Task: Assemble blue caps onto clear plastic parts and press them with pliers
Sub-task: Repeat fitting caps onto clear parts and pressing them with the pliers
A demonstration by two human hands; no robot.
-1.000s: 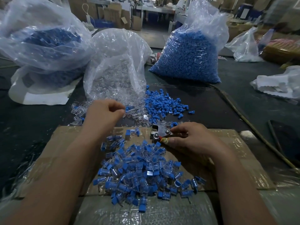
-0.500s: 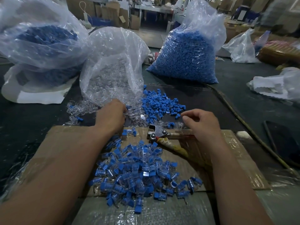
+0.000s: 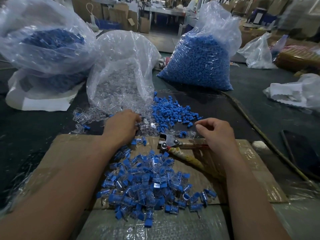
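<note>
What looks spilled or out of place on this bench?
Spilled clear plastic parts lie outside the open bag on the dark table, beside loose blue caps; probably a working supply, not an accident.

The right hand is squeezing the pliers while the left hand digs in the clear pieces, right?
Not quite. In the head view the pliers lie on the cardboard; the right hand hovers over their handles without gripping. The left hand does dig in the clear pieces.

I count three full bags on the bench: a left bag, a middle bag of clear parts, a right bag of blue caps; one pair of pliers; one cardboard sheet; one near heap of capped pieces, too many to number.
</note>
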